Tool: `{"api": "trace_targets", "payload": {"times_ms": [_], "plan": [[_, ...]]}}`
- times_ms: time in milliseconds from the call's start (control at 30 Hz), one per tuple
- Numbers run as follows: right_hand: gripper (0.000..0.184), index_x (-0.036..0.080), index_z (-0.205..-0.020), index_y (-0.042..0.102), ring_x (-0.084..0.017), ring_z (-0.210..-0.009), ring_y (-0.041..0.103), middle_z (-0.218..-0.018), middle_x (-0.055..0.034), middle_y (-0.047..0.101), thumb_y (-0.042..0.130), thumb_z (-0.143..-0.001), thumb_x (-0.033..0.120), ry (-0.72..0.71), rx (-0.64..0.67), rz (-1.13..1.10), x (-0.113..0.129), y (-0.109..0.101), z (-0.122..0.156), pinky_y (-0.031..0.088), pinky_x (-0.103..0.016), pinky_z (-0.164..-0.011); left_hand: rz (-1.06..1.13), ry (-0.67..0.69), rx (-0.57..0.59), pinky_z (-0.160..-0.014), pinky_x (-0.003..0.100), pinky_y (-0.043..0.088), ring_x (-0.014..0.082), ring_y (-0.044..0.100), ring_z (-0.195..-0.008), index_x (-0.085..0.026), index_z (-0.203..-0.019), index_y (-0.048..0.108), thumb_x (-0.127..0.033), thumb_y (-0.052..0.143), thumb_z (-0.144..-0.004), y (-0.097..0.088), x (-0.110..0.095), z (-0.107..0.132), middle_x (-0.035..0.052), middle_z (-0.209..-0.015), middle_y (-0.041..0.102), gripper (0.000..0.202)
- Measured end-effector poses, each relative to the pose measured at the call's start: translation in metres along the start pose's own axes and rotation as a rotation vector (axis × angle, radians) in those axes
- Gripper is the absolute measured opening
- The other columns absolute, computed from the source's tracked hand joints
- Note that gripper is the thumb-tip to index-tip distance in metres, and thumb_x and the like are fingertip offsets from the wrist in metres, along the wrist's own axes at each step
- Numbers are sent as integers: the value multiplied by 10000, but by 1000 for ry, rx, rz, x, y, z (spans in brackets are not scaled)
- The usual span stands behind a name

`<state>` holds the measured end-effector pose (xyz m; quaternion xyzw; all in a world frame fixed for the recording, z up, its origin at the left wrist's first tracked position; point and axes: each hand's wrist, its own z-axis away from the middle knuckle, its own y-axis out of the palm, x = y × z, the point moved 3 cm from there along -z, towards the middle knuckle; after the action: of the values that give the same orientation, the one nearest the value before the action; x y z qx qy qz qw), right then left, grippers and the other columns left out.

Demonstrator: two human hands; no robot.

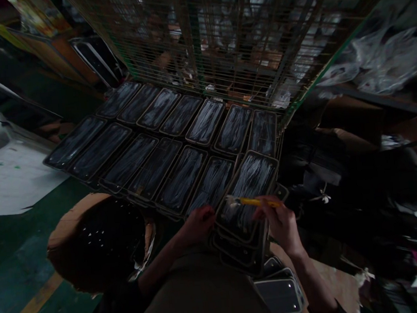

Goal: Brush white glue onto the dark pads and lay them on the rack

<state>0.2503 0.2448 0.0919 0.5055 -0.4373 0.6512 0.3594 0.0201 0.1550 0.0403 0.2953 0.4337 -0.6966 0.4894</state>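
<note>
My right hand (282,220) is closed around the yellow handle of a paintbrush (251,201). The brush's whitish tip rests over a dark rectangular panel (252,174) with a pale rim and rounded corners. Streaks of a whitish coating cover much of that panel, which lies on a stack of similar ones. Beside its left edge is my left hand (199,223), fingers curled; whether they grip the edge is hidden in the dim light. Two rows of streaked dark panels (183,178) spread away to the left and back.
A wire mesh cage (194,41) with green posts stands behind the panels. At lower left is a round container (106,238), dark inside. More panels (279,296) lie low by my right forearm. Clear plastic bags (386,58) sit at right; white sheets (12,169) are at left.
</note>
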Motion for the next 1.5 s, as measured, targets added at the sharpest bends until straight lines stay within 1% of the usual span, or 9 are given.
{"api": "trace_targets", "payload": {"times_ms": [133, 233, 467, 600, 800, 933, 1067, 1267, 1500], "plan": [[286, 182, -1089, 590, -150, -641, 657, -731, -10, 682, 489, -961, 417, -132, -315, 115, -9, -26, -28, 547, -277, -645, 54, 9, 8, -552, 218, 369, 115, 522, -586, -167, -741, 559, -338, 530, -833, 1, 0, 1, -19, -623, 572, 197], [283, 183, -1109, 588, -150, -673, 663, -753, -9, 685, 483, -967, 403, -182, -393, 228, -9, -35, -28, 542, -281, -686, 76, 15, -4, -560, 221, 371, 118, 521, -599, -165, -742, 559, -333, 535, -828, 2, 0, 1, -15, -633, 574, 190], [245, 211, -1080, 609, -143, -706, 664, -761, -8, 684, 463, -981, 380, 9, 96, 91, -5, 4, 37, 532, -257, -700, 132, -31, -14, -567, 224, 375, 121, 523, -610, -152, -793, 560, -333, 543, -822, 4, 1, 0, -11, -655, 582, 185], [287, 186, -1037, 609, -150, -582, 640, -632, 3, 647, 462, -974, 424, 155, 127, -78, -11, -4, 55, 526, -254, -581, 182, -27, -4, -583, 234, 393, 133, 539, -623, -152, -827, 548, -333, 546, -818, 5, 1, 1, -7, -661, 587, 181], [318, 178, -1055, 605, -171, -599, 651, -674, -10, 676, 526, -934, 461, 34, -306, 49, -22, -63, 14, 546, -290, -609, 168, -27, -1, -575, 226, 375, 122, 522, -611, -163, -780, 540, -337, 552, -815, 6, 0, 1, -17, -643, 570, 178], [319, 169, -1070, 600, -176, -634, 672, -712, -16, 683, 514, -940, 447, -180, -552, 121, -12, -73, -25, 556, -307, -643, 179, -45, 3, -554, 220, 368, 121, 518, -602, -166, -766, 538, -352, 565, -807, 8, 0, 1, -14, -636, 573, 193], [348, 168, -1099, 584, -165, -667, 679, -728, -15, 684, 469, -957, 464, -224, -553, 178, -7, -58, -42, 559, -298, -687, 197, -39, -16, -533, 217, 358, 117, 513, -580, -158, -777, 552, -363, 573, -808, 9, -1, 2, -12, -635, 575, 208], [323, 184, -1087, 569, -160, -680, 685, -753, -19, 692, 451, -969, 461, -163, -319, 165, -10, -33, -41, 551, -263, -659, 196, -45, -3, -531, 211, 361, 116, 520, -583, -153, -815, 572, -383, 575, -821, 9, 2, 4, -12, -647, 579, 230], [377, 163, -1080, 570, -160, -631, 665, -702, -14, 666, 443, -960, 497, -238, -416, 178, -24, -48, -86, 553, -274, -644, 173, -71, -60, -502, 218, 364, 121, 519, -561, -151, -836, 575, -363, 580, -782, 11, -1, 4, -1, -663, 581, 218]]}}
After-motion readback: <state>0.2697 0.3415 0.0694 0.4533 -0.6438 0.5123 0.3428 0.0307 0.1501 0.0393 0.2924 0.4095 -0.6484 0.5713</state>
